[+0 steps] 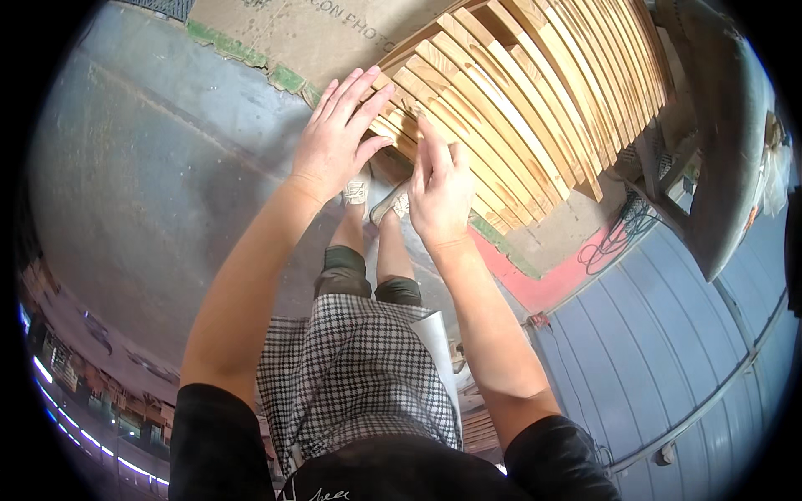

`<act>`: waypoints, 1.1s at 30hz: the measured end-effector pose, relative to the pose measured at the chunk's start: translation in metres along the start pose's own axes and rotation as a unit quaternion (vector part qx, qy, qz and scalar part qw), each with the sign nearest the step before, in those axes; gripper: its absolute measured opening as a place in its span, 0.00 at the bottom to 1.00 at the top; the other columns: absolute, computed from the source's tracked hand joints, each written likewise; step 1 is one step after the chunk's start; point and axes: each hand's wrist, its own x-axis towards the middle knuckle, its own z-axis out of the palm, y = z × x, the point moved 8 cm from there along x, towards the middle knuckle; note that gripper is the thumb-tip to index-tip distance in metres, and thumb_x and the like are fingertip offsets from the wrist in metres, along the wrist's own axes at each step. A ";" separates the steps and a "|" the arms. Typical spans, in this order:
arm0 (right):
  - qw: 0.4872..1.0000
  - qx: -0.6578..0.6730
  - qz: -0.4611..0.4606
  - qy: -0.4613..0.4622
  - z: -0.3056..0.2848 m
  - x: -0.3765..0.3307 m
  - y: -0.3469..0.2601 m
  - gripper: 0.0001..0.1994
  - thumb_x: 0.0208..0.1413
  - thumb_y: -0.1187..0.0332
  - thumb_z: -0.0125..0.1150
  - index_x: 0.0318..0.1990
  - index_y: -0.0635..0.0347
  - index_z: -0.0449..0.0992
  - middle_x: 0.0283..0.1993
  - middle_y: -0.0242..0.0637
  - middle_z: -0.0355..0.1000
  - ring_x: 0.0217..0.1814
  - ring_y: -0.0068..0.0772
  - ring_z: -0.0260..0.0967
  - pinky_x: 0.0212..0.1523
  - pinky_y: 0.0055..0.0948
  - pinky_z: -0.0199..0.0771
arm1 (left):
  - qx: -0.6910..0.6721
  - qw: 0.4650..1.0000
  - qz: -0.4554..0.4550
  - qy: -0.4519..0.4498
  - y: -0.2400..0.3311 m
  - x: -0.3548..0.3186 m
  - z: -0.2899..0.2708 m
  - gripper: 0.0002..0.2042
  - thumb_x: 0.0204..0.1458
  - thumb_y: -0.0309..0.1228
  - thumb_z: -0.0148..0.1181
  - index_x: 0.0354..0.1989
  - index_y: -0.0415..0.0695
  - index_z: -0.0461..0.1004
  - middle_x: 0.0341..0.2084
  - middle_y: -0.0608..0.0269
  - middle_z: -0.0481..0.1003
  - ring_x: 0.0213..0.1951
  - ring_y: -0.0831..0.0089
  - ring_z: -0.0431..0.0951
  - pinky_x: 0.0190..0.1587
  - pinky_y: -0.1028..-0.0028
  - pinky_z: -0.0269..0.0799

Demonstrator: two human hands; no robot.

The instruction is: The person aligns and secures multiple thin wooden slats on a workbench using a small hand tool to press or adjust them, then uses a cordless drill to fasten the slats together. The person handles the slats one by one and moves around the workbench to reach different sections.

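A stack of light wooden slats (493, 100) lies in front of me, its layers fanned out in a curve. My left hand (334, 142) is open, fingers stretched together over the stack's near left end and thumb apart, touching the slats. Close beside it, my right hand (441, 196) has most fingers curled, with the index finger reaching up against the slat ends. Whether something small is in the right hand's fingers is hidden.
Brown cardboard (284, 33) with a torn green edge lies beyond the stack. Grey floor (167, 159) spreads to the left. At right are a large grey metal machine part (718, 150), a coiled dark cable (618, 238) and blue-grey panelling (652, 351). My shoes (357, 190) stand close to the stack.
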 end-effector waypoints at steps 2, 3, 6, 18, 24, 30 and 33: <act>1.000 -0.011 -0.011 -0.022 -0.002 0.014 -0.008 0.21 0.61 0.68 0.59 0.62 0.43 0.74 0.36 0.44 0.68 0.33 0.47 0.74 0.34 0.45 0.75 | -0.021 1.000 -0.002 0.007 0.000 0.000 0.002 0.38 0.50 0.35 0.70 0.72 0.54 0.61 0.72 0.61 0.58 0.71 0.55 0.58 0.73 0.52 0.54; 0.999 -0.016 -0.016 -0.033 -0.002 0.020 -0.013 0.20 0.61 0.68 0.59 0.61 0.43 0.74 0.37 0.44 0.69 0.33 0.47 0.74 0.34 0.45 0.75 | -0.020 1.000 -0.001 0.006 0.000 0.000 0.002 0.38 0.50 0.35 0.70 0.72 0.54 0.61 0.72 0.60 0.58 0.71 0.55 0.58 0.73 0.52 0.54; 0.995 -0.055 -0.046 -0.075 -0.006 0.028 -0.009 0.16 0.62 0.67 0.59 0.57 0.42 0.78 0.35 0.42 0.70 0.34 0.47 0.73 0.34 0.43 0.74 | -0.015 1.000 -0.001 0.001 0.000 0.002 0.002 0.37 0.50 0.36 0.70 0.71 0.53 0.62 0.72 0.60 0.58 0.71 0.55 0.59 0.72 0.52 0.55; 0.986 -0.063 -0.098 -0.123 -0.021 0.039 -0.003 0.16 0.59 0.69 0.58 0.55 0.45 0.79 0.34 0.42 0.71 0.35 0.46 0.74 0.34 0.42 0.75 | -0.009 1.000 0.009 0.003 0.002 0.003 0.001 0.37 0.51 0.39 0.70 0.71 0.52 0.62 0.72 0.58 0.58 0.71 0.54 0.59 0.71 0.52 0.56; 0.990 -0.017 -0.054 -0.126 -0.037 0.028 0.003 0.13 0.61 0.69 0.58 0.51 0.45 0.81 0.31 0.40 0.71 0.34 0.44 0.74 0.34 0.39 0.73 | 0.047 0.999 0.021 0.001 0.004 -0.001 0.001 0.36 0.52 0.40 0.68 0.71 0.53 0.62 0.72 0.57 0.58 0.71 0.56 0.59 0.71 0.47 0.52; 0.994 0.092 0.050 -0.031 -0.053 0.001 0.037 0.14 0.65 0.69 0.58 0.55 0.46 0.80 0.27 0.39 0.66 0.27 0.36 0.67 0.32 0.36 0.70 | 0.148 0.988 0.033 -0.036 0.021 -0.003 0.011 0.34 0.57 0.48 0.62 0.72 0.54 0.60 0.72 0.60 0.57 0.73 0.61 0.55 0.72 0.42 0.44; 0.990 0.107 0.083 -0.037 -0.054 -0.011 0.042 0.14 0.65 0.70 0.58 0.56 0.48 0.80 0.29 0.39 0.67 0.27 0.35 0.66 0.33 0.34 0.71 | 0.184 0.981 0.042 -0.038 0.023 -0.003 0.014 0.35 0.57 0.50 0.60 0.72 0.56 0.60 0.72 0.59 0.57 0.73 0.61 0.55 0.72 0.40 0.44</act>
